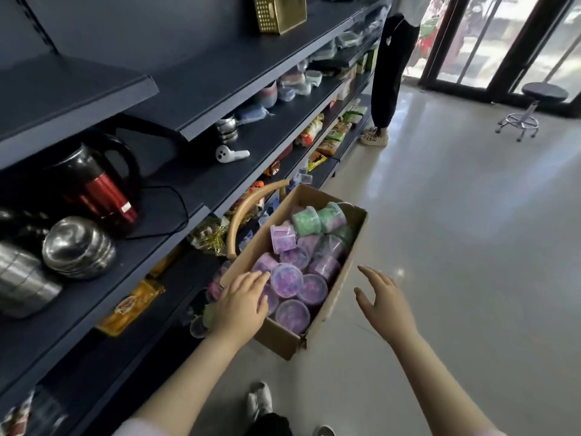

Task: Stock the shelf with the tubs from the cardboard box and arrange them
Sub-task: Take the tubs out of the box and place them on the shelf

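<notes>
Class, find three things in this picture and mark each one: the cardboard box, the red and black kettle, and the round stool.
cardboard box (279,339), head view, on its near end wall.
kettle (103,193), head view, on its red body.
stool (545,91), head view, on its round seat.

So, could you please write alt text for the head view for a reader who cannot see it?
A person's left hand reaches into a cardboard box of purple and green tubs on the floor beside dark shelves; the right hand hovers open beside the box.

Daylight enters through glass doors (490,39); glare on floor (456,190) near them. Shelves (176,99) dim. Wide-angle bending at edges; soft focus.
</notes>
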